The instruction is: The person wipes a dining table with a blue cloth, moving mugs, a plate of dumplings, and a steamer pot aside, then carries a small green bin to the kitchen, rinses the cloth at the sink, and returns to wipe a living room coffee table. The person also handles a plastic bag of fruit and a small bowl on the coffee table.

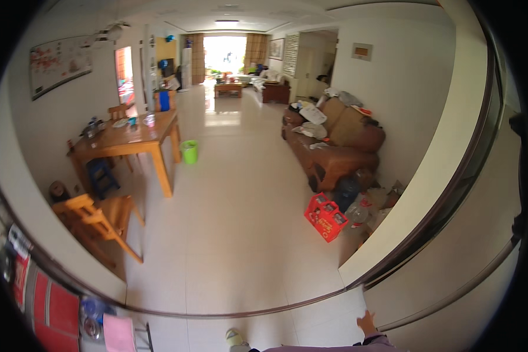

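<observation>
My right hand (366, 323) shows at the lower edge, at the end of a purple sleeve (379, 340). Its fingers look spread, and I see nothing held in them. Close beside it on the right is a pale panel (416, 296) along the doorway; whether the hand touches it I cannot tell. My left hand is out of sight. One foot in a light green slipper (234, 337) stands just on this side of the dark floor track (234, 315).
Beyond the doorway, a wooden table (123, 141) and a wooden chair (102, 220) stand left, with a green bin (189, 151) beside the table. On the right are a brown sofa (328, 155), a red carton (324, 218) and plastic bottles (356, 213). Red cabinet fronts (56, 311) flank me left.
</observation>
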Demonstrator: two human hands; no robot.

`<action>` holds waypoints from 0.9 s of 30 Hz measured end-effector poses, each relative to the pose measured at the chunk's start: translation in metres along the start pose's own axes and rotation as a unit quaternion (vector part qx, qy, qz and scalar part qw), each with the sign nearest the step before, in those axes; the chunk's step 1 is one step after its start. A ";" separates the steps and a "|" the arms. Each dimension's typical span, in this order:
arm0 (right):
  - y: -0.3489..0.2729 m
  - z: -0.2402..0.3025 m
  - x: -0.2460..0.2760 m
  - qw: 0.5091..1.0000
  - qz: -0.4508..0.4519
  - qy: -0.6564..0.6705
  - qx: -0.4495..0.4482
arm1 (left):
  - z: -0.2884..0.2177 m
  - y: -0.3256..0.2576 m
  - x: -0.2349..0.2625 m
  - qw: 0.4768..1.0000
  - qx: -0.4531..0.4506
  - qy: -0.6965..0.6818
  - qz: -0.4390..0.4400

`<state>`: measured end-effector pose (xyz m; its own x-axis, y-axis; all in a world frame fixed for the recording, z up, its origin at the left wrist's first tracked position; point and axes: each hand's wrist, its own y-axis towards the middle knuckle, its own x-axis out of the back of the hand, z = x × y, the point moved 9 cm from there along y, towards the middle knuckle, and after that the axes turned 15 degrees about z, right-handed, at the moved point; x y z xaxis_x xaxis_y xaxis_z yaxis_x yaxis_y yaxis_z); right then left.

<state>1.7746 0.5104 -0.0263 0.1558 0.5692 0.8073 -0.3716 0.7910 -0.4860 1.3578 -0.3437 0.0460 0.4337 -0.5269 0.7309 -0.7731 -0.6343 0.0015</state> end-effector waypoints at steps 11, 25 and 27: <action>-0.017 0.078 -0.130 0.898 0.090 0.292 -0.316 | -0.507 0.181 -0.448 0.876 -0.201 -0.261 0.352; 0.618 0.727 0.042 0.921 0.110 0.362 0.090 | -0.488 0.438 -0.527 0.952 0.162 -0.212 0.150; 0.665 0.785 0.056 0.905 0.110 0.388 0.135 | -0.535 0.467 -0.563 0.964 0.135 -0.214 0.080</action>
<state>0.8180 0.8920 -0.0413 0.6082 0.7751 0.1712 -0.6651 0.6153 -0.4231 0.5047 -0.0410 0.0003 0.5145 -0.7786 0.3592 -0.7223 -0.6193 -0.3078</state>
